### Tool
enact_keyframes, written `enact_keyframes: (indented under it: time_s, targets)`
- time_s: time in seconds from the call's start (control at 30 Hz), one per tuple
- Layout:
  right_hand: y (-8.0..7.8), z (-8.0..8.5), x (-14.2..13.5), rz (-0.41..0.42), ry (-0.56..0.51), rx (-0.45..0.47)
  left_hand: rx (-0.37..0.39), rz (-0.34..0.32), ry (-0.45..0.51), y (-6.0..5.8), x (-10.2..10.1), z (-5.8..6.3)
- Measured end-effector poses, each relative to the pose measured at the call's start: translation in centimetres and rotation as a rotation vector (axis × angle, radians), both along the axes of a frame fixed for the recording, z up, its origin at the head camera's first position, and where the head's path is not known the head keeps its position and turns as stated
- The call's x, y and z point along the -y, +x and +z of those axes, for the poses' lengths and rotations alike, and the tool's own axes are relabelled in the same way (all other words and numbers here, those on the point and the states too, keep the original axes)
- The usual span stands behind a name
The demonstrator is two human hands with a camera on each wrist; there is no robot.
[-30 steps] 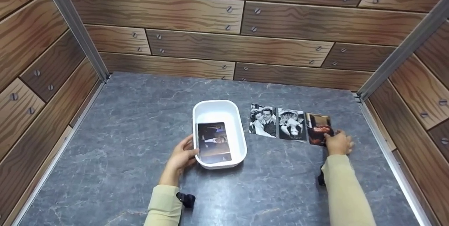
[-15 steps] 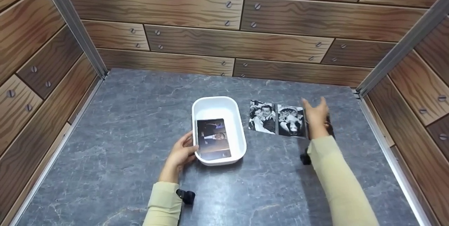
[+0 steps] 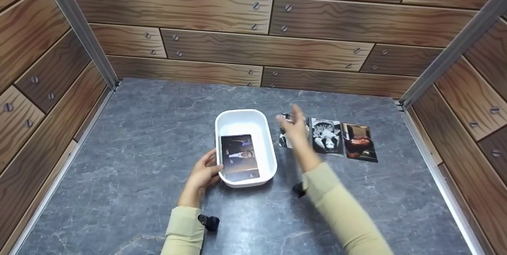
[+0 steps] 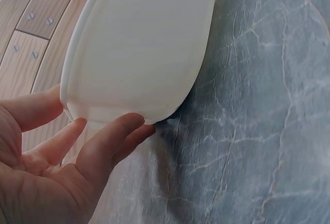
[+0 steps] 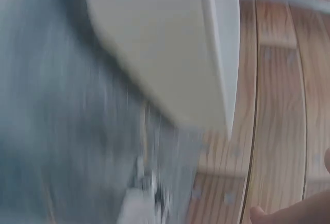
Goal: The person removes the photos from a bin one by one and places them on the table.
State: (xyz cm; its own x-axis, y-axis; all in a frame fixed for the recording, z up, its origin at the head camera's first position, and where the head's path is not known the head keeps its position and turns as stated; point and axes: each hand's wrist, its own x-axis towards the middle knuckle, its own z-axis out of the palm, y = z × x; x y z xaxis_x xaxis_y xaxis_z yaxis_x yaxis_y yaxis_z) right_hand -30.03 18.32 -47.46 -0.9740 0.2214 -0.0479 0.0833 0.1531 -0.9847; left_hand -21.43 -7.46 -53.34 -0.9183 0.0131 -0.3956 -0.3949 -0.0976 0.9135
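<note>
White tub (image 3: 244,122): is standing on the grey marbled tabletop (image 3: 158,136), serving as the landmark for this list.
Left hand (image 3: 202,172): is gripping the near left side of the white tub, the thumb lying at the rim, the fingers pressing the outer wall.
Right hand (image 3: 296,128): is hovering just right of the white tub, its fingers standing apart and holding nothing; whether it is touching the print below, one cannot tell.
Boxed print (image 3: 239,158): is lying inside the white tub, toward its near left part.
First print (image 3: 283,140): black-and-white, is lying just right of the white tub, the right hand partly covering it.
Second print (image 3: 326,136): black-and-white, is lying farther right of the white tub.
Third print (image 3: 359,142): brown and red, is lying farthest right of the white tub.
Plank-patterned wall (image 3: 190,45): is rising behind the white tub.
</note>
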Motion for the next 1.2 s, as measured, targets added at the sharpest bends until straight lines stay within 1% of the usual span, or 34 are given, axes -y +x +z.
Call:
enact_keyframes:
  time_s: [0.1, 0.17, 0.23, 0.33, 0.43, 0.6, 0.7, 0.8, 0.93, 1.03, 1.17, 1.2]
  targets:
    - [1.6, -1.3, 2.9, 0.043, -0.047, -0.022, 0.001, -0.005, -0.010, -0.1, 0.0, 0.0]
    - [2.6, -2.2, 4.6, 0.076, -0.051, -0.007, 0.001, -0.005, -0.017, -0.1, 0.0, -0.1]
    - [3.5, -3.0, 5.9, 0.132, -0.044, 0.022, 0.001, -0.002, -0.012, 0.0, 0.0, -0.1]
    - [4.7, -4.0, 7.3, 0.187, 0.029, 0.093, -0.004, -0.003, 0.002, 0.1, 0.0, -0.2]
    - [5.4, -4.7, 7.9, 0.190, 0.117, 0.148, -0.009, -0.008, 0.016, 0.0, 0.0, -0.1]
    - [5.3, -5.3, 8.2, 0.173, 0.174, 0.227, -0.017, -0.006, 0.015, 0.0, -0.1, 0.1]
    - [5.1, -5.5, 8.3, 0.188, 0.152, 0.266, -0.011, -0.002, 0.013, 0.0, -0.1, 0.1]
    - [4.9, -5.7, 8.4, 0.211, 0.108, 0.281, -0.003, -0.005, 0.016, 0.0, -0.2, 0.1]
    - [4.5, -5.8, 8.5, 0.208, 0.081, 0.301, 0.001, -0.005, 0.008, -0.1, -0.2, 0.2]
    - [4.2, -5.9, 8.7, 0.186, 0.155, 0.325, 0.002, -0.001, 0.004, 0.0, -0.1, 0.2]
    - [3.9, -5.9, 8.9, 0.153, 0.292, 0.340, -0.004, -0.007, 0.012, 0.1, -0.1, 0.2]
    - [3.8, -5.9, 9.0, 0.146, 0.306, 0.340, -0.004, -0.008, 0.013, 0.1, -0.1, 0.3]
